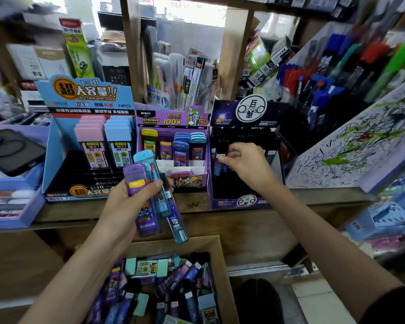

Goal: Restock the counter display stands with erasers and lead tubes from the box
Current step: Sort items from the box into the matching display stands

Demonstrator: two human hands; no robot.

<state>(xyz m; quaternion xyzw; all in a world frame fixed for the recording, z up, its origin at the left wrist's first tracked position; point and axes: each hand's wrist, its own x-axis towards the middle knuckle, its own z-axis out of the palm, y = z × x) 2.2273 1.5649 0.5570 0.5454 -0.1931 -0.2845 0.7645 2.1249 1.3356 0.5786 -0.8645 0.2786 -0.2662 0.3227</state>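
Here, lead tubes (150, 195) upright, slightly fanned.

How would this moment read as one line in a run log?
left hand: holds lead tubes | right hand: placing tube in dark stand | box: still stocked

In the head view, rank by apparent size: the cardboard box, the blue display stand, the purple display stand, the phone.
1. cardboard box, though nearness inflates it
2. blue display stand
3. purple display stand
4. phone, partly cut off at the frame edge
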